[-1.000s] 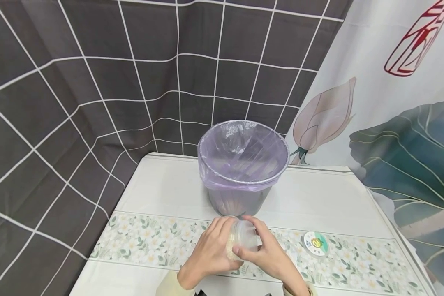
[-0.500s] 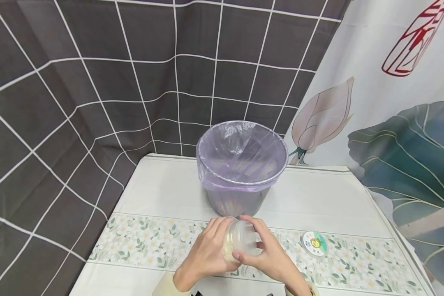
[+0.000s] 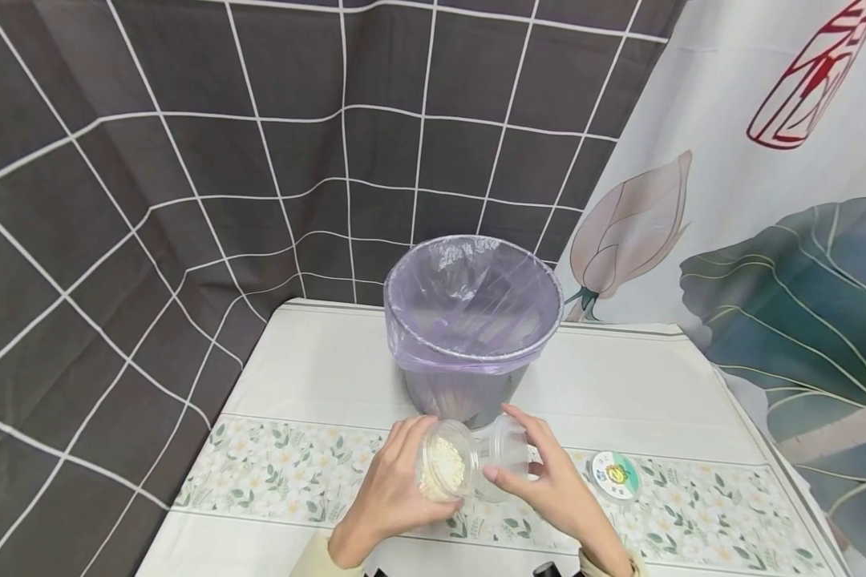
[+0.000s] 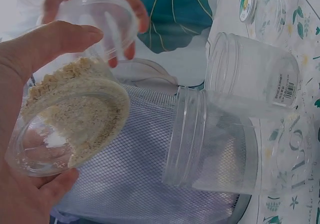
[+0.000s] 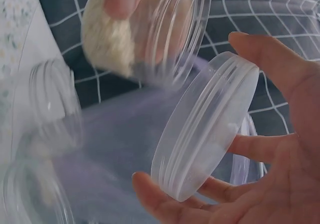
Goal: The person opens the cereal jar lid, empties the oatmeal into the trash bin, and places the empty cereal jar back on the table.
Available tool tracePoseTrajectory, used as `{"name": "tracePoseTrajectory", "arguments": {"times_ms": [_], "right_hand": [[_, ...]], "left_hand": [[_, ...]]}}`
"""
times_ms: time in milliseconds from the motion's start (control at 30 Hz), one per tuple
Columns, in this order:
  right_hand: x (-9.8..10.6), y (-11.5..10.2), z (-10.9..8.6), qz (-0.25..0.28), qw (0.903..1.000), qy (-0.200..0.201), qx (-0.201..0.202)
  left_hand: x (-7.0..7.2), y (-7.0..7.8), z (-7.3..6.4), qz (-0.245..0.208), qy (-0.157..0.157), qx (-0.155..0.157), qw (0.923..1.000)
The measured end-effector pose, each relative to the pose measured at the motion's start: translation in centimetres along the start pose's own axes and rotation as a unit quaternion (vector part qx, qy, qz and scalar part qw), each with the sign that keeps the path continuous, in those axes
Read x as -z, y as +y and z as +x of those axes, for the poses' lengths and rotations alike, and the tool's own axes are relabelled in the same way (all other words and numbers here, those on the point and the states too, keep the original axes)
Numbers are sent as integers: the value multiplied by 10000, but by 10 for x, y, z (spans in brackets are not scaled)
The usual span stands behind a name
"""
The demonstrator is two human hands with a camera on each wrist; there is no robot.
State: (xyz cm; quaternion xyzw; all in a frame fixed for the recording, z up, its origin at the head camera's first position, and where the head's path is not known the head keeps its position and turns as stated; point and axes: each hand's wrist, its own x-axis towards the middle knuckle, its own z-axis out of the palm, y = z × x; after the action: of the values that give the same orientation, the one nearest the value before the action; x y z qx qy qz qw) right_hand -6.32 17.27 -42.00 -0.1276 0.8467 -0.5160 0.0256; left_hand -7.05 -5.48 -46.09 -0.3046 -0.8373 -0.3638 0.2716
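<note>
My left hand [image 3: 393, 485] grips a clear plastic jar [image 3: 427, 461] tilted on its side. Pale, crumbly flakes [image 3: 446, 466] fill part of it, and its threaded mouth faces the right. In the right hand [image 3: 552, 477] is a translucent screw lid [image 3: 507, 449], pinched at its rim between thumb and fingers. A narrow gap separates lid and jar mouth, clearest in the right wrist view, where the lid [image 5: 205, 129] stands edge-on below the jar [image 5: 150, 34].
Behind the hands stands a bin [image 3: 465, 385] with a purple bag over its rim. Two clear jars [image 4: 215, 139] appear beside it in the left wrist view. A round lid with a green-and-white label [image 3: 616, 475] lies on the floral cloth [image 3: 274, 473] to the right.
The lid has come off the jar. My right hand has moved to the right with it, while the left hand has moved slightly left and turned the jar's mouth into view.
</note>
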Motion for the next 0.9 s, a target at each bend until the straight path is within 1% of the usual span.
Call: {"name": "tracePoseTrajectory", "arguments": {"times_ms": [167, 267, 400, 500, 600, 733, 900], "right_hand": [[7, 11, 0, -452, 9986, 216, -185], [10, 18, 0, -611, 9974, 301, -244], [12, 27, 0, -789, 9957, 380, -292], [12, 35, 1, -1047, 9928, 457, -357], [13, 45, 2, -1319, 9887, 560, -449], [14, 59, 5, -1546, 9834, 664, -678], [17, 70, 11, -1755, 9769, 642, -1036]], "left_hand": [[3, 0, 0, -91, 90, 56, 9999], [5, 0, 1, -141, 145, 45, 9998], [6, 1, 3, -13, 350, -18, 9994], [7, 1, 6, 115, 476, -68, 9988], [9, 2, 9, 120, 518, -89, 9985], [11, 4, 13, 93, 612, -88, 9980], [13, 6, 17, 142, 816, -145, 9965]]}}
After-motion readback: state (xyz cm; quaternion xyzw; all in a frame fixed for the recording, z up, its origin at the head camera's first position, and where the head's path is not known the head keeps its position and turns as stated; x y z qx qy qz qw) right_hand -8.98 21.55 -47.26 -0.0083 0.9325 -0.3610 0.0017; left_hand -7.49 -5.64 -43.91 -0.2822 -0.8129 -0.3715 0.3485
